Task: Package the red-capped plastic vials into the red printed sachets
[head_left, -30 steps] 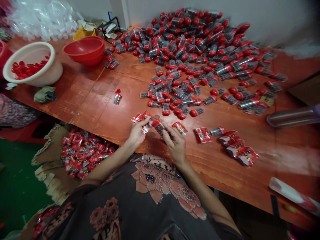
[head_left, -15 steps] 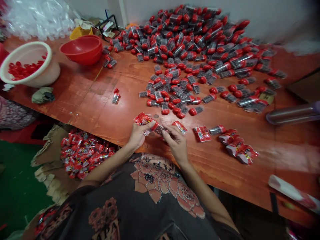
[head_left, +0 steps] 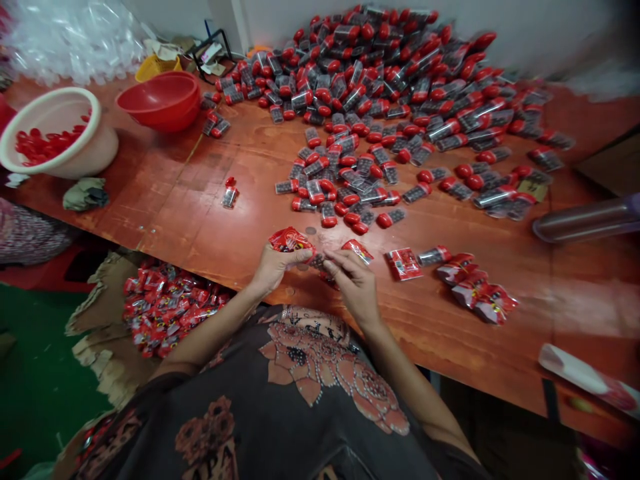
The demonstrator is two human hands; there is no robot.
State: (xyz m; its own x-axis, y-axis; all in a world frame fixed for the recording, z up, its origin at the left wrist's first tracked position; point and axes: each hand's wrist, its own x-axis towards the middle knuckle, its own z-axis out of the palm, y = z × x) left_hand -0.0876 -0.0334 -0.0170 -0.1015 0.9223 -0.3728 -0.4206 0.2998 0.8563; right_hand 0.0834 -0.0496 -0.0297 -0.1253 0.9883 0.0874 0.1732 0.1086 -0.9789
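Near the table's front edge my left hand [head_left: 273,268] is closed round a glossy red printed packet [head_left: 291,240], thumb on top. From the packet's right end sticks a small clear tube with dark contents [head_left: 318,261], partly hidden by my fingers. My right hand [head_left: 356,285] pinches the tube's outer end between thumb and fingers. Just beyond the right hand lies another red packet [head_left: 358,251]. Farther right are a flat square red packet [head_left: 404,264], a red-capped tube [head_left: 434,255] and several filled red packets [head_left: 477,293] in a row.
A large heap of red-capped tubes [head_left: 360,87] covers the back of the table [head_left: 175,200]. At the left stand a white bowl with red caps [head_left: 97,143] and a red bowl [head_left: 160,103]. Below the edge, a carton [head_left: 95,333] borders many red packets [head_left: 170,307].
The red packet in my left hand now looks more bunched, and less of the tube shows beyond it. Both hands stay close together in nearly the same place.
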